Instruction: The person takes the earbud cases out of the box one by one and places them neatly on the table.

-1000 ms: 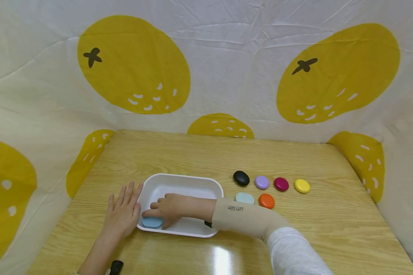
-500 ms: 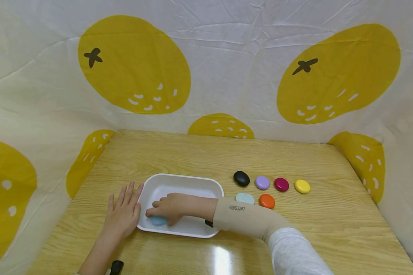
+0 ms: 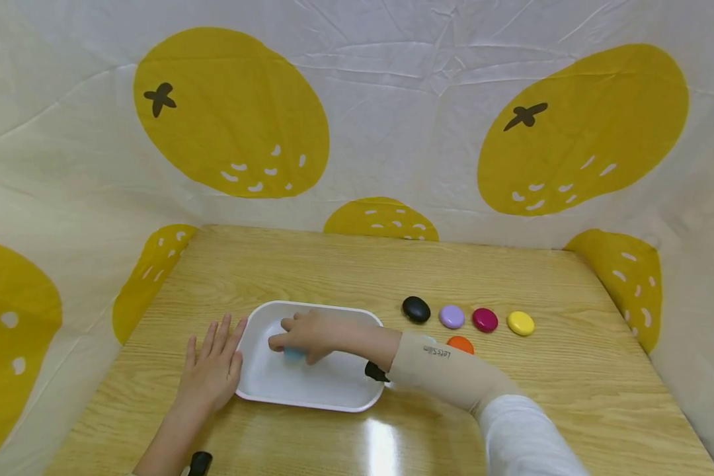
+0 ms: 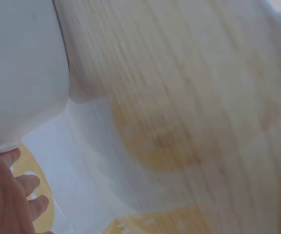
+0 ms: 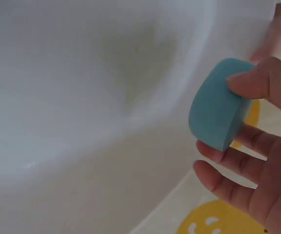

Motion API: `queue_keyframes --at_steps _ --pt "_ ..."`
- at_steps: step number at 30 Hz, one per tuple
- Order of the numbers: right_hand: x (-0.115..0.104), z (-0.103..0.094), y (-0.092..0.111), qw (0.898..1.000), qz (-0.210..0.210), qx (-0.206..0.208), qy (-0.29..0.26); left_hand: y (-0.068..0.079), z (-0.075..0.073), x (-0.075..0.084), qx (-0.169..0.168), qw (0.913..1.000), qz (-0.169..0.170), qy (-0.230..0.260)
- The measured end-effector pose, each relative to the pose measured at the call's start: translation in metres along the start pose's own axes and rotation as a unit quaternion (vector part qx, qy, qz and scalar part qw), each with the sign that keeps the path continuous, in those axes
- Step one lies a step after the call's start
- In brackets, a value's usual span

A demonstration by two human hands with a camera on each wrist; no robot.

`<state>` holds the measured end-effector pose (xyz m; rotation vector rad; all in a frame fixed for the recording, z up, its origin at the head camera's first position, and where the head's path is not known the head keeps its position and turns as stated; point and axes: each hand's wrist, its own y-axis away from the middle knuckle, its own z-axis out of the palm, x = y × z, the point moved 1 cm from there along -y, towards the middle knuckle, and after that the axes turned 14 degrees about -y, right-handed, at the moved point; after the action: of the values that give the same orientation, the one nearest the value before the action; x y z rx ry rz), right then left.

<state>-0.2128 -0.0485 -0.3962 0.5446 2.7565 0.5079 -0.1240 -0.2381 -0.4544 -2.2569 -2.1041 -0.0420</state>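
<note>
My right hand [image 3: 314, 334] is over the white tray [image 3: 309, 391] and grips a light-blue rounded block [image 5: 218, 107]. In the right wrist view the thumb presses one face and the fingers [image 5: 237, 163] support the other side. From the head view, the knuckles cover most of the block [image 3: 294, 354]. My left hand [image 3: 210, 371] lies with spread fingers against the tray's left end, the thumb beside its rim. The left wrist view shows that hand [image 4: 6, 197] at the tray's edge [image 4: 26, 87].
Right of the tray on the wooden table [image 3: 333, 264] sit glossy pebble-like pieces: black [image 3: 416, 309], lilac [image 3: 451, 317], crimson [image 3: 484, 320], yellow [image 3: 520, 323] and orange [image 3: 461, 344]. The right sleeve [image 3: 446, 370] mostly hides a pale-blue piece. Patterned cloth [image 3: 393, 132] surrounds the table.
The right hand has lifted the blue block from the tray's near-left corner and moved it away from me and to the right. The left hand has stayed in place.
</note>
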Motion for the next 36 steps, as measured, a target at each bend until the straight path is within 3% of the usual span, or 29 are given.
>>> queue_keyframes --at_steps 6,12,19,26,32,36 --pt "0.017 -0.017 0.055 0.996 -0.004 0.069 -0.055 -0.001 -0.001 0.000 0.000 1.0000 0.001 0.000" --pt "0.034 -0.013 0.109 0.988 0.020 0.135 -0.066 -0.001 -0.001 0.000 0.001 1.0000 -0.001 -0.001" --pt "0.058 0.015 0.167 0.967 0.057 0.219 -0.118 0.000 -0.002 0.001 -0.003 1.0000 -0.002 0.007" --pt "0.077 0.045 0.219 0.935 0.141 0.276 -0.171 0.000 -0.003 0.001 -0.004 1.0000 -0.001 0.009" --pt "0.087 0.077 0.252 0.910 0.183 0.332 -0.165 0.000 -0.002 0.001 -0.005 0.9999 -0.001 0.012" --pt "0.092 0.096 0.266 0.902 0.217 0.330 -0.176 -0.001 -0.001 0.001 -0.007 0.9999 0.001 0.011"
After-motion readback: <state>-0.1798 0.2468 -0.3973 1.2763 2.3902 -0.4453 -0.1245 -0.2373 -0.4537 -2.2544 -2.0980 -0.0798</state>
